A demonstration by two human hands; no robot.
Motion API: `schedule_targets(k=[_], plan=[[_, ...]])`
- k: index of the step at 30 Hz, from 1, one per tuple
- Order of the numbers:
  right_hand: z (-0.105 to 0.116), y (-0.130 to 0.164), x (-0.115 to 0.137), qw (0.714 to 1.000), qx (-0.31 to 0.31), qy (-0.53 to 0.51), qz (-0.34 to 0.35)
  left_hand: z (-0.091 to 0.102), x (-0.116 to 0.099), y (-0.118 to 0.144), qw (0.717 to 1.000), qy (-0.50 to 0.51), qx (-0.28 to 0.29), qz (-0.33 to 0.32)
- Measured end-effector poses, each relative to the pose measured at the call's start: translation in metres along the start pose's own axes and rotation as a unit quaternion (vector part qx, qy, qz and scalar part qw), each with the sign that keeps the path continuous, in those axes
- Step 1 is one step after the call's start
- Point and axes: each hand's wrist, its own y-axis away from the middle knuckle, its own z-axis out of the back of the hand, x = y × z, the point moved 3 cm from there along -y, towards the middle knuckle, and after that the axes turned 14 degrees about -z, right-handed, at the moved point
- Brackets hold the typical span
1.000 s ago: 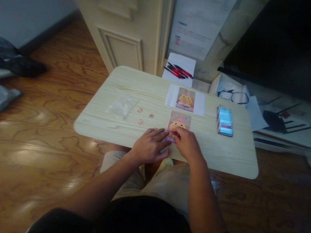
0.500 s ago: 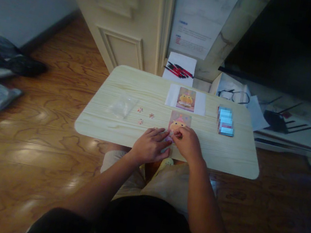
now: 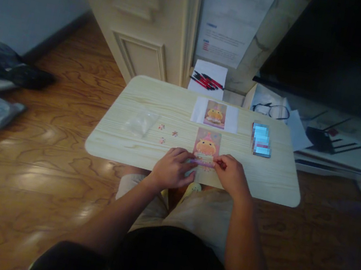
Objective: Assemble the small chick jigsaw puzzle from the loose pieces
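A jigsaw puzzle (image 3: 207,144) with a round orange character in a pink hat lies near the table's front edge. A pale gap crosses its lower part, above a purple strip. My left hand (image 3: 174,167) rests at the lower left of the puzzle, fingers stretched out and thumb apart. At the lower right edge, the fingertips of my right hand (image 3: 231,172) are pinched together; what they hold, if anything, is too small to make out. Loose puzzle pieces (image 3: 174,133) are scattered to the left. Beyond the puzzle lies a printed picture (image 3: 215,114) of the same character.
A clear plastic bag (image 3: 141,121) lies on the left part of the table (image 3: 112,141). To the right is a phone (image 3: 261,140) with a blurred screen. Behind the table are red and black pens (image 3: 207,81) on white paper, and glasses (image 3: 277,111) farther right.
My right hand has moved right and slightly toward me, from over the puzzle to its right edge, uncovering the lower part. My left hand has stayed nearly in place.
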Motion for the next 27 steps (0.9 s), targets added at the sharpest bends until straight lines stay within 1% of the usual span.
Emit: schedule_targets(k=[4, 10, 14, 16, 18, 22, 25, 27], plan=[[-0.002, 0.008, 0.000, 1.000, 0.028, 0.001, 0.005, 0.002, -0.001, -0.003, 1.000, 0.010, 0.007, -0.012], [-0.009, 0.017, 0.008, 0.998, 0.059, 0.005, 0.016, -0.001, -0.002, 0.000, 0.999, -0.008, -0.014, -0.042], [-0.014, 0.019, 0.015, 0.997, 0.062, 0.033, 0.026, -0.001, -0.002, 0.004, 0.999, -0.025, -0.023, -0.028], [-0.019, 0.019, 0.021, 0.996, 0.064, 0.045, 0.033, 0.004, 0.003, 0.007, 0.999, -0.032, -0.026, -0.004], [-0.025, 0.018, 0.029, 0.995, 0.069, 0.050, 0.042, 0.012, 0.012, 0.011, 0.998, -0.047, -0.026, 0.034], [-0.033, 0.017, 0.043, 0.995, 0.068, 0.040, 0.052, 0.031, 0.043, 0.014, 0.983, -0.106, -0.025, 0.149], [-0.029, 0.015, 0.047, 0.998, 0.043, 0.024, 0.048, 0.040, 0.068, 0.009, 0.963, -0.154, -0.005, 0.221], [-0.022, 0.015, 0.046, 0.999, 0.025, 0.011, 0.047, 0.042, 0.078, 0.003, 0.956, -0.164, 0.018, 0.242]])
